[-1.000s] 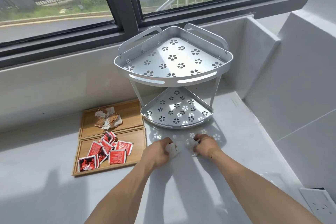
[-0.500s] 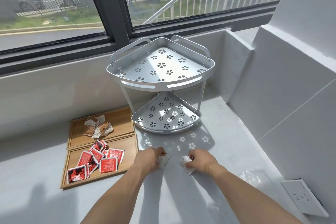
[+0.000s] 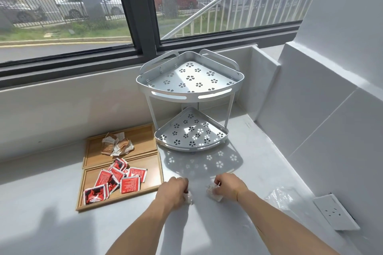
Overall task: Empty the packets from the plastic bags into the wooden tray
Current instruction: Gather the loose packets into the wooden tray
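The wooden tray (image 3: 154,174) lies on the grey counter at the left and has two compartments. Several red packets (image 3: 116,180) fill the near compartment, and several brown and white packets (image 3: 117,146) lie in the far one. My left hand (image 3: 173,191) rests on the counter just right of the tray, its fingers closed on a small white crumpled piece (image 3: 188,198). A little to the right, my right hand (image 3: 229,185) pinches a similar white piece (image 3: 213,192). I cannot tell whether these are packets or bag plastic. A clear plastic bag (image 3: 281,196) lies crumpled right of my right wrist.
A white two-tier corner rack (image 3: 190,97) with flower cut-outs stands behind my hands, against the window ledge. White walls close the counter on the right. A white socket plate (image 3: 335,211) lies at the right near the wall. The window runs along the back.
My hands were close together around the white material and have drawn apart, each holding a piece. The view has tilted up, showing more window.
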